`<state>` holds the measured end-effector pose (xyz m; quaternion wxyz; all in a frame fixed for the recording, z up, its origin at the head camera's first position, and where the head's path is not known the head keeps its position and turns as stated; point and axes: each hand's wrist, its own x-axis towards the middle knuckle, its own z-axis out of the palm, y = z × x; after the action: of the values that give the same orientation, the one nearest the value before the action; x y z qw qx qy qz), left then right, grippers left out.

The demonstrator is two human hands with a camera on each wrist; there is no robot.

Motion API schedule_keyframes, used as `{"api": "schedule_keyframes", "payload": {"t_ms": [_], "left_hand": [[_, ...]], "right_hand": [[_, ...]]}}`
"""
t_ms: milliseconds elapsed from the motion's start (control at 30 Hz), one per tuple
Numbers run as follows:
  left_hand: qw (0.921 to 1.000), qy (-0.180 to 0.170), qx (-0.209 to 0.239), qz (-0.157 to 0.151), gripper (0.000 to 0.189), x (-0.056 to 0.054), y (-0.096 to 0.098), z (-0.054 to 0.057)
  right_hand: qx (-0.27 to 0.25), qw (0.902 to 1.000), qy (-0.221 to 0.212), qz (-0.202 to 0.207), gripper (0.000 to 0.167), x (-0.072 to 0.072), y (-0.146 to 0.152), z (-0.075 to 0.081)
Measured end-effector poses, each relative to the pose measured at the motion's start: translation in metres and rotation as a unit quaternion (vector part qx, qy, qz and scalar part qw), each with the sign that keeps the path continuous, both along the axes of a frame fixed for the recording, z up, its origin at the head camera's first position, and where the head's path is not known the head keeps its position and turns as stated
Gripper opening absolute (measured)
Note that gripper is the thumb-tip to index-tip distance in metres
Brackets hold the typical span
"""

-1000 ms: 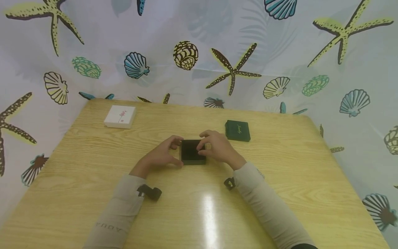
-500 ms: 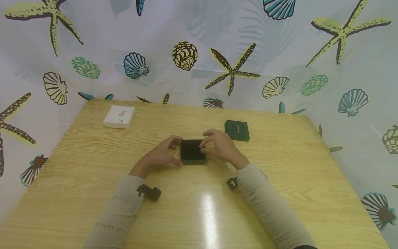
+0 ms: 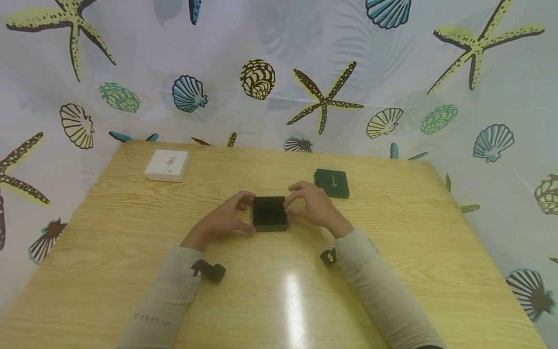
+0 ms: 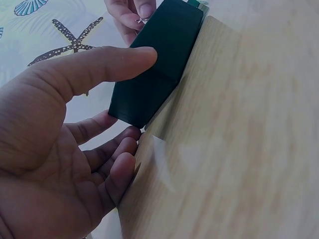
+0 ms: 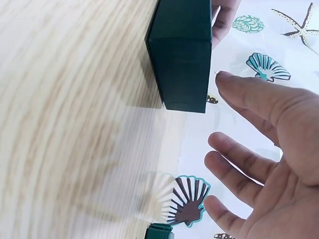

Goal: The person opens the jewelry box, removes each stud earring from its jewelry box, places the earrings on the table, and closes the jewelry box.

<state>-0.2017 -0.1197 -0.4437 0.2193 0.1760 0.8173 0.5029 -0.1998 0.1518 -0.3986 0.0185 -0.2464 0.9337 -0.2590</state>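
Note:
An open dark green box [image 3: 270, 227] with a black inside stands on the table before me. My left hand [image 3: 224, 213] holds its left end, thumb on the near wall [image 4: 172, 45] and fingers at the far side. Over the box's right edge, my right hand [image 3: 311, 206] pinches a small silvery piece [image 4: 141, 21] between thumb and forefinger. It looks like jewelry, but is too small to tell its kind. The other right fingers [image 5: 234, 169] are loosely spread. A green lid [image 3: 333, 183] with gold lettering lies behind the right hand.
A white box [image 3: 167, 165] with a pink flower print sits at the table's back left. The wooden table [image 3: 244, 300] ends at a hanging cloth [image 3: 226, 43] printed with shells and starfish. Dark wrist cameras [image 3: 209, 270] stick out from the sleeves.
My right hand has moved right, from over the inside of the green box to its right edge, fingertips still pinched. The left hand has stayed on the box.

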Motion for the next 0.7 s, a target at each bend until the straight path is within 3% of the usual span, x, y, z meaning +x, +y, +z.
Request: {"api": "schedule_keyframes", "payload": {"t_ms": [700], "left_hand": [[1.0, 0.004, -0.005, 0.001, 0.091, -0.001, 0.0, -0.001]], "right_hand": [[-0.011, 0.9987, -0.021, -0.046, 0.014, -0.003, 0.026, 0.003]]}}
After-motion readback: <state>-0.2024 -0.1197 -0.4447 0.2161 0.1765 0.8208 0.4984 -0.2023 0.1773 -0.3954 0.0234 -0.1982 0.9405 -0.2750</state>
